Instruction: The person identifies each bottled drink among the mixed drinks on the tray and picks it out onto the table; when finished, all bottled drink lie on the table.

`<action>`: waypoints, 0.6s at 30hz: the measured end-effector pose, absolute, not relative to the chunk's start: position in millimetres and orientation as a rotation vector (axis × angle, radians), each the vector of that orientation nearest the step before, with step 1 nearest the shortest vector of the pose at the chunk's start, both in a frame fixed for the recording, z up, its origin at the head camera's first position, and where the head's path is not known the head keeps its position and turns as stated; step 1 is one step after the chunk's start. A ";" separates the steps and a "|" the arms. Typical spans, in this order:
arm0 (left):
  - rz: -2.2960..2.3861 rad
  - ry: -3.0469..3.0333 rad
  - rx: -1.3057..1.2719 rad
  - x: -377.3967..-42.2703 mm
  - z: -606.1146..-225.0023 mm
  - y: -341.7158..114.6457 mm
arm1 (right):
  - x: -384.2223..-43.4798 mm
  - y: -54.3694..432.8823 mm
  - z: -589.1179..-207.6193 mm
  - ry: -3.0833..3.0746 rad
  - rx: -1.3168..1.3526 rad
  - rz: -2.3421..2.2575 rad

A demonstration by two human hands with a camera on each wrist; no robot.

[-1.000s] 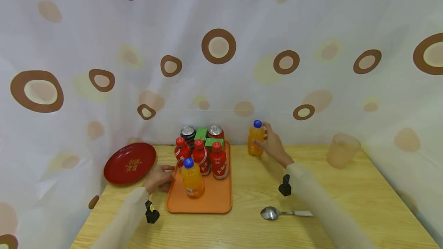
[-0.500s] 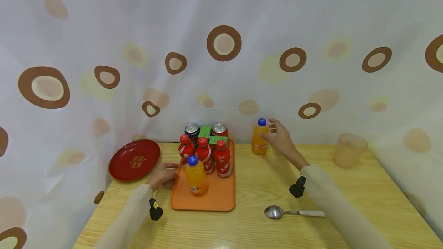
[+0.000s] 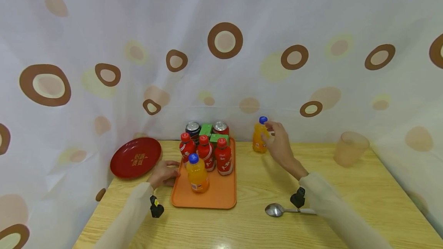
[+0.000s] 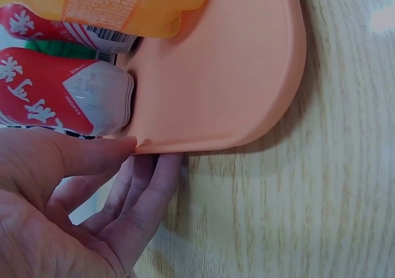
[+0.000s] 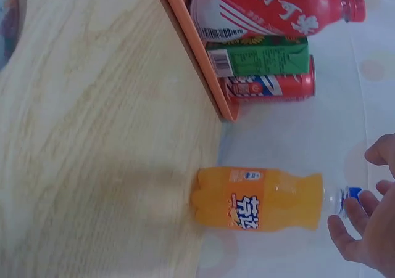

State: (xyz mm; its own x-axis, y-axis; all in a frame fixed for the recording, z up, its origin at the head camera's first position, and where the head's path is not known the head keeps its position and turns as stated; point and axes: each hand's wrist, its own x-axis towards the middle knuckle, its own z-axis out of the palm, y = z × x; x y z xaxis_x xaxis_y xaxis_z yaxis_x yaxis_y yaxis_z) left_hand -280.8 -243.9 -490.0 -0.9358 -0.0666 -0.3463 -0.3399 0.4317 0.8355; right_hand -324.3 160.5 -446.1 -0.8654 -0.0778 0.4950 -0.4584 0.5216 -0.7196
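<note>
My left hand (image 3: 165,173) pinches the left rim of the orange tray (image 3: 218,199), with the thumb (image 4: 102,155) on the rim and fingers beneath it. On the tray an orange soda bottle (image 3: 197,176) with a blue cap stands in front of several red bottles (image 3: 224,160). Behind these are green cartons (image 3: 219,138), a dark can (image 3: 193,129) and a red can (image 3: 220,128). To the right of the tray, a second orange soda bottle (image 5: 265,198) stands upright on the table. My right hand (image 3: 281,147) is beside its blue cap, fingers spread and loosely bent; contact cannot be told.
A red oval plate (image 3: 136,158) lies left of the tray. In front of my right arm rests a metal spoon (image 3: 275,209) with a pale handle. One translucent cup (image 3: 351,149) stands at the far right. A patterned curtain (image 3: 221,80) hangs along the table's back edge.
My right hand has risen from the side of the second orange soda bottle toward its cap. The left hand stays at the tray rim. The head view has shifted slightly.
</note>
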 end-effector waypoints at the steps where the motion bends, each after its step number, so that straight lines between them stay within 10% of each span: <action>1: 1.509 2.419 -0.357 -280.5 -489.9 -244.0 | -322.7 158.1 -447.0 -2.356 0.454 1.291; 18: 1.549 2.415 -0.312 -279.5 -490.5 -244.0 | -301.8 118.8 -457.5 -2.392 0.750 1.273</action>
State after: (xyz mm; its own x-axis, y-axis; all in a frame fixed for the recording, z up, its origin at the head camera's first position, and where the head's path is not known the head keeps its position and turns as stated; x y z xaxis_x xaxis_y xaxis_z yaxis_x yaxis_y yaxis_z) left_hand -279.5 -244.0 -490.5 -0.9446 -0.0423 -0.3255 -0.3134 0.4102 0.8564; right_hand -301.8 118.8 -457.5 -0.8075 -0.2949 0.5108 -0.5884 0.4628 -0.6630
